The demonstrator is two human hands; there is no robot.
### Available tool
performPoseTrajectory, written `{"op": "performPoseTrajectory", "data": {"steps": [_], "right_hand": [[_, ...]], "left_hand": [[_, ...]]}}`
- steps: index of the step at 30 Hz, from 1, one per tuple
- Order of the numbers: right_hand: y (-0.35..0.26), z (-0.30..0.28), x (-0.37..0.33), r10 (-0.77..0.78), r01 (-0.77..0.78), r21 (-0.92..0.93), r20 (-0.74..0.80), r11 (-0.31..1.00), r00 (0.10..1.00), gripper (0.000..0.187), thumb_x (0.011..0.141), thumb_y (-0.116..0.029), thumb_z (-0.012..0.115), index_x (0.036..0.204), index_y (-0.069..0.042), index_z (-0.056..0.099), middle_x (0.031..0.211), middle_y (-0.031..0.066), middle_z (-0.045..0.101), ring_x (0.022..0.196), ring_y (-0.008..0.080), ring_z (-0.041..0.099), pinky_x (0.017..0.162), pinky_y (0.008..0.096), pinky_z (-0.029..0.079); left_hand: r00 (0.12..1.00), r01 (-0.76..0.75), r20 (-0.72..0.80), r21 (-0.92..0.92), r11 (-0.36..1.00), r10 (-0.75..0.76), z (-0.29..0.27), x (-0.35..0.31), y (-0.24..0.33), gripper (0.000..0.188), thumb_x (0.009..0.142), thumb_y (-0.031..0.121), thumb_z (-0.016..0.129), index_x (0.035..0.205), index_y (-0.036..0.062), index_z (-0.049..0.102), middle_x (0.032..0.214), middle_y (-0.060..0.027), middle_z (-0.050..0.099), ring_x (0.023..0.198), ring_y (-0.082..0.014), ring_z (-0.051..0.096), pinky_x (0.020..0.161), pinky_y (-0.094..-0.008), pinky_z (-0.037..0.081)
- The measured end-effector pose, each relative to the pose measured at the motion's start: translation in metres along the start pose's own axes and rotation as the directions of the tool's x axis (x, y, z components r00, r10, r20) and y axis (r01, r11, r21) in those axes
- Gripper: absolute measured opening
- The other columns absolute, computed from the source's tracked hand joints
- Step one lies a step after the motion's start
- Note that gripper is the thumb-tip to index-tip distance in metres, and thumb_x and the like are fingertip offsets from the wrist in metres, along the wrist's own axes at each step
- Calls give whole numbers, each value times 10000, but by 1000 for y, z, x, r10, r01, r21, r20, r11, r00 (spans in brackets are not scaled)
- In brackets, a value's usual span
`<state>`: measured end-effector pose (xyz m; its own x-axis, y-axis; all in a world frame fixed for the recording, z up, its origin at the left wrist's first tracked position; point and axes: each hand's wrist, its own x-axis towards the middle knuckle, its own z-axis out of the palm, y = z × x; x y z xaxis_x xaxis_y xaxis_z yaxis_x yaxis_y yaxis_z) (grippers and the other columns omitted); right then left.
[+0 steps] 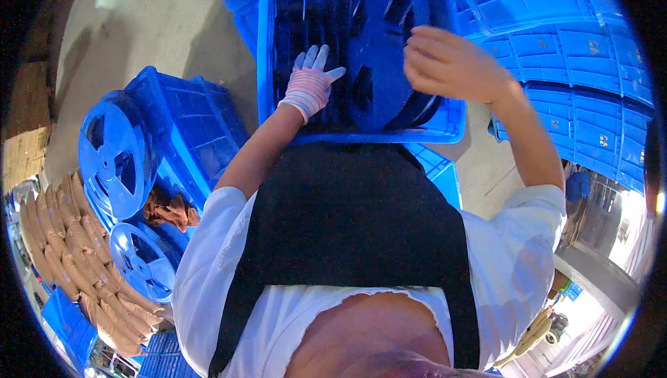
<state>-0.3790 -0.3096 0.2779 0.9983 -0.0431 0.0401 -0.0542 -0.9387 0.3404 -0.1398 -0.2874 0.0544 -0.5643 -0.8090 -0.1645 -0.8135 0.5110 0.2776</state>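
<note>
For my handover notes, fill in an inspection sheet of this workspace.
Surface: pale floor, shadowed in places.
Job's things: open blue crate holding blue reels.
Clutter: crumpled brown cloth beside more blue reels at left.
Hands: gloved left hand, fingers spread, seemingly on the crate's reels; bare right hand blurred, by the large reel on the right, grip unclear.
Cables: nothing seen.
Surroundings: stacked blue crates at right, stacked brown sacks at lower left.

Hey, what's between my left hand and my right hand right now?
In the head view, a large blue reel, sitting in the bin, lies between your left hand and right hand.
</note>
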Motion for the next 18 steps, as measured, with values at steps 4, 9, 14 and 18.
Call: {"op": "performPoseTrajectory", "data": {"steps": [4,9,14,18], "right_hand": [[2,-46,-5,66,-83,-198,-90,977,994,220,718,-119,669,924,-108,592,1012,37,608,1020,223,596,988,398,511],[-11,-49,-5,83,-119,-242,-155,963,984,208,721,-94,682,908,-114,594,990,29,621,986,213,609,955,387,537],[-23,-41,-23,170,-185,-167,-99,968,980,223,713,-99,686,919,-111,600,981,33,615,990,223,607,957,413,537],[-25,-39,-36,219,-225,-103,-70,969,973,245,701,-90,691,930,-104,606,977,44,611,1002,234,603,964,438,535]], "left_hand": [[996,1,-93,-34,999,-4,14,3,-5,486,837,180,610,1312,285,591,1556,-178,265,1435,-372,248,1165,-505,199],[987,28,-159,-32,999,-32,20,1,-9,352,848,218,572,1189,196,654,1533,-166,319,1406,-357,304,1146,-499,239],[998,46,-50,59,997,-43,13,5,-5,351,879,266,525,1186,145,645,1534,-147,324,1404,-345,310,1147,-495,231],[995,45,-91,24,999,-42,17,6,-6,354,879,264,526,1197,158,639,1538,-146,318,1403,-344,314,1146,-495,232]]}}
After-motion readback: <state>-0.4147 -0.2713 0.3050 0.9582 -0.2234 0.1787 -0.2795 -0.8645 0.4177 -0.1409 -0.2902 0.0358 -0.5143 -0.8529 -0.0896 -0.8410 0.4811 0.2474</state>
